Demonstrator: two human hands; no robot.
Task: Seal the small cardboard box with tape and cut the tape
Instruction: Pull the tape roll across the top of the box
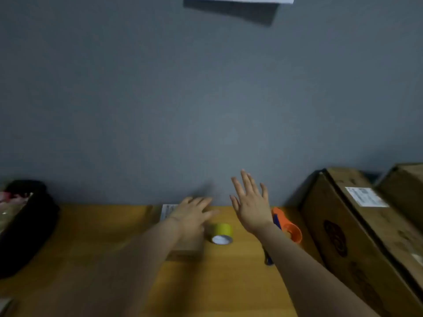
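The small cardboard box [185,244] sits on the wooden table [91,248] near the grey wall [206,99], mostly hidden under the left hand [193,217], which lies flat on its top with fingers spread, its grip released. The right hand [251,202] is raised above the table, fingers splayed, grasping nothing. A roll of tape [222,233] lies just right of the box. An orange tape dispenser [287,226] sits behind the right wrist, beside large cardboard boxes [343,225].
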